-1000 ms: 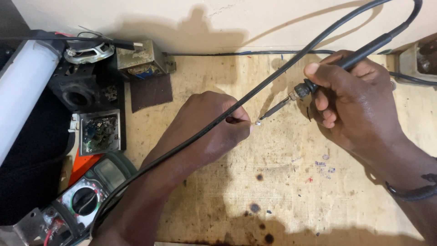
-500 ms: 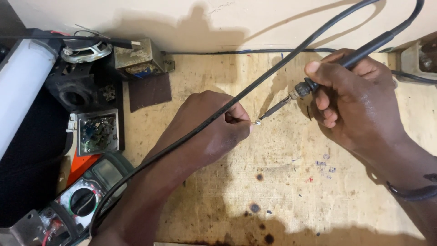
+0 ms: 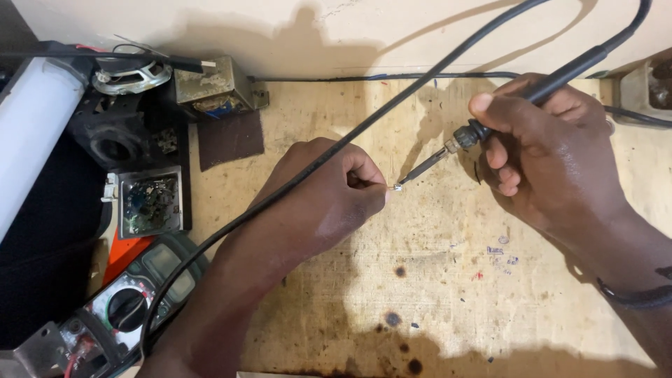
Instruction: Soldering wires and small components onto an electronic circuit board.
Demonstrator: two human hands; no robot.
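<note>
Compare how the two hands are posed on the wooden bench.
The left hand is curled into a fist, pinching something tiny at its fingertips; the right hand grips a soldering iron like a pen. A black cable crosses over the left hand, not the right. Both meet at the iron's tip.

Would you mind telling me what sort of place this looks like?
Probably an electronics repair bench: a soldering iron in the right hand, a multimeter, and burn-marked wooden worktop.

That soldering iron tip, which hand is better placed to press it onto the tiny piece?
Right, probably: the right hand already holds the soldering iron, its tip at the tiny piece pinched by the left hand.
</note>
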